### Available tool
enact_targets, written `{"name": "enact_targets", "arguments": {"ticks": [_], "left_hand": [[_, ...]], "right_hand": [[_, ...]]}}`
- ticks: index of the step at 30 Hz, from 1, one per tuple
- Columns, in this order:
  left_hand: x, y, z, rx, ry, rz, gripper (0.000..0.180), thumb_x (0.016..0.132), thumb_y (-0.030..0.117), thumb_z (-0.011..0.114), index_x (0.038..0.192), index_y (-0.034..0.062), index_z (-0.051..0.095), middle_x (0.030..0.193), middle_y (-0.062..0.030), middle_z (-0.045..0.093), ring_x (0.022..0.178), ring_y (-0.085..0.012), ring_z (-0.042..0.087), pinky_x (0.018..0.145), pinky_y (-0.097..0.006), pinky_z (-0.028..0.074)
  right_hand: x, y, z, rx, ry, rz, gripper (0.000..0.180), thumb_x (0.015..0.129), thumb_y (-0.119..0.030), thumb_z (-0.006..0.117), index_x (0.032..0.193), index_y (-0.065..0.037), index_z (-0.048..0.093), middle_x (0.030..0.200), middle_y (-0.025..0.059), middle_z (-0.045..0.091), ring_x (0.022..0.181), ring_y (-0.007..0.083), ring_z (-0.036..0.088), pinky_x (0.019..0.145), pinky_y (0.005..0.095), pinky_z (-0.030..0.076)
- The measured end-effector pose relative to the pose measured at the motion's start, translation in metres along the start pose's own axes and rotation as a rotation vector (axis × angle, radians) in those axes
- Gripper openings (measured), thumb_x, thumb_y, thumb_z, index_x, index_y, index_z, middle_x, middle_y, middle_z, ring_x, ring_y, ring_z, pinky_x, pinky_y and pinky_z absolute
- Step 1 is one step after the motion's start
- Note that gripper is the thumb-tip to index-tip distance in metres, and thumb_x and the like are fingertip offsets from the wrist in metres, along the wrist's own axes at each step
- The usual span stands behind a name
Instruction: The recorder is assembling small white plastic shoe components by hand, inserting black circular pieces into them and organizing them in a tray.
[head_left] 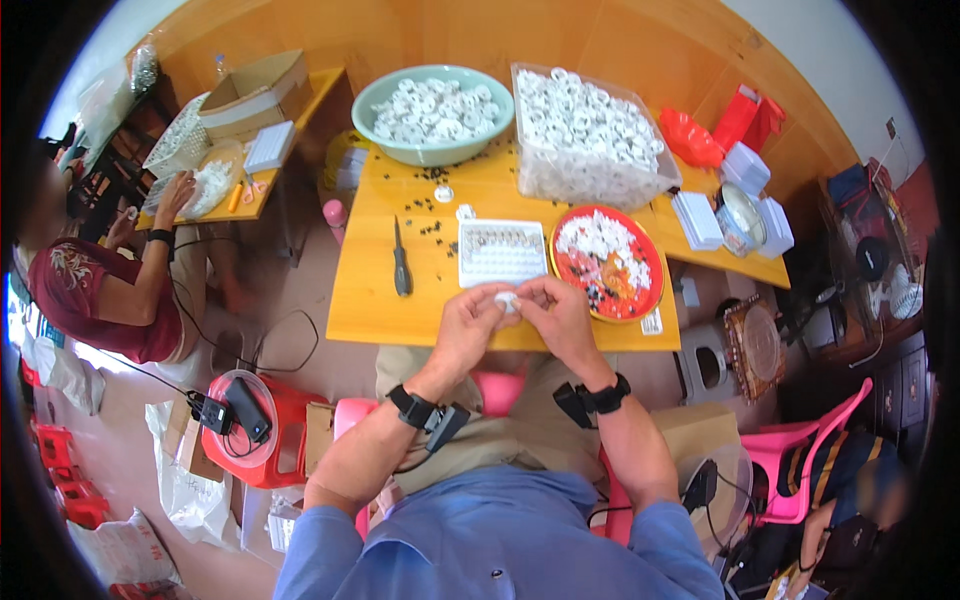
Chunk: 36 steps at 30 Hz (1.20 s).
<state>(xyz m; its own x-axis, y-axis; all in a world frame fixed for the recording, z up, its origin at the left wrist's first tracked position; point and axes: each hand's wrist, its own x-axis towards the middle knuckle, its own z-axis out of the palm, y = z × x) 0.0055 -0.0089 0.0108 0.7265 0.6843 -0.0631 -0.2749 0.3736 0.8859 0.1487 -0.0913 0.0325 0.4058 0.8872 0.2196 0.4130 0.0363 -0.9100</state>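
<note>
Between the fingertips of both hands is a small white plastic part (506,300), held over the table's front edge. My left hand (470,325) pinches it from one side, and my right hand (560,315) grips it from the other. Just beyond my hands lies a white tray (502,270) with rows of pockets, its far rows filled with small parts. To its right stands a round red and yellow dish (655,290) heaped with white pieces and some black ones. A screwdriver (401,262) with a dark handle lies left of the tray.
A green basin (432,153) and a clear bin (590,183) of white rings stand at the back of the wooden table (370,310). Small black pieces lie scattered near the screwdriver. Stacked white trays (697,222) are at right. A co-worker (110,295) sits at another table on the left.
</note>
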Motion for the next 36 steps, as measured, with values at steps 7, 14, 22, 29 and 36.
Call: {"name": "enact_targets", "arguments": {"ticks": [7, 14, 22, 29, 36], "left_hand": [[-0.006, 0.000, 0.000, -0.052, -0.041, -0.076, 0.029, 0.099, 0.004, 0.053, 0.127, -0.0040, 0.055, 0.113, -0.0116, 0.066, 0.104, -0.0173, 0.066, 0.090, -0.029, 0.055], [0.002, -0.005, -0.012, -0.032, -0.027, -0.114, 0.040, 0.100, 0.013, 0.053, 0.135, -0.0027, 0.043, 0.118, -0.0176, 0.063, 0.103, -0.0233, 0.066, 0.089, -0.032, 0.056], [0.006, -0.002, -0.016, -0.045, -0.026, -0.149, 0.036, 0.101, 0.017, 0.053, 0.131, -0.0027, 0.047, 0.120, -0.0186, 0.062, 0.103, -0.0226, 0.065, 0.091, -0.032, 0.055], [0.007, -0.010, -0.020, -0.076, -0.027, -0.155, 0.033, 0.101, 0.018, 0.054, 0.126, -0.0032, 0.051, 0.119, -0.0173, 0.063, 0.103, -0.0218, 0.065, 0.091, -0.033, 0.055], [0.012, -0.013, -0.018, -0.097, -0.060, -0.135, 0.032, 0.101, 0.018, 0.055, 0.124, -0.0029, 0.052, 0.114, -0.0150, 0.066, 0.097, -0.0197, 0.066, 0.087, -0.032, 0.055]], "right_hand": [[-0.003, 0.003, -0.005, 0.002, -0.050, 0.049, 0.013, 0.086, -0.006, 0.069, 0.097, 0.002, 0.069, 0.082, 0.0060, 0.072, 0.072, 0.0097, 0.066, 0.066, 0.0246, 0.052], [0.051, -0.028, -0.032, -0.261, -0.377, 0.164, 0.015, 0.081, -0.007, 0.068, 0.092, 0.003, 0.072, 0.073, 0.0092, 0.070, 0.070, 0.0114, 0.065, 0.064, 0.0280, 0.052], [0.178, -0.072, -0.016, -0.120, 0.004, -0.187, 0.021, 0.081, -0.005, 0.066, 0.101, 0.001, 0.070, 0.082, 0.0138, 0.071, 0.075, 0.0165, 0.068, 0.069, 0.0306, 0.053], [0.196, -0.022, 0.053, -0.850, -0.370, -0.067, 0.022, 0.072, -0.016, 0.074, 0.090, -0.004, 0.072, 0.086, 0.0178, 0.071, 0.083, 0.0318, 0.069, 0.074, 0.0397, 0.054], [0.201, 0.012, 0.053, -0.887, -0.290, -0.008, 0.023, 0.071, -0.019, 0.074, 0.091, -0.006, 0.073, 0.081, 0.0173, 0.070, 0.081, 0.0324, 0.068, 0.071, 0.0401, 0.053]]}}
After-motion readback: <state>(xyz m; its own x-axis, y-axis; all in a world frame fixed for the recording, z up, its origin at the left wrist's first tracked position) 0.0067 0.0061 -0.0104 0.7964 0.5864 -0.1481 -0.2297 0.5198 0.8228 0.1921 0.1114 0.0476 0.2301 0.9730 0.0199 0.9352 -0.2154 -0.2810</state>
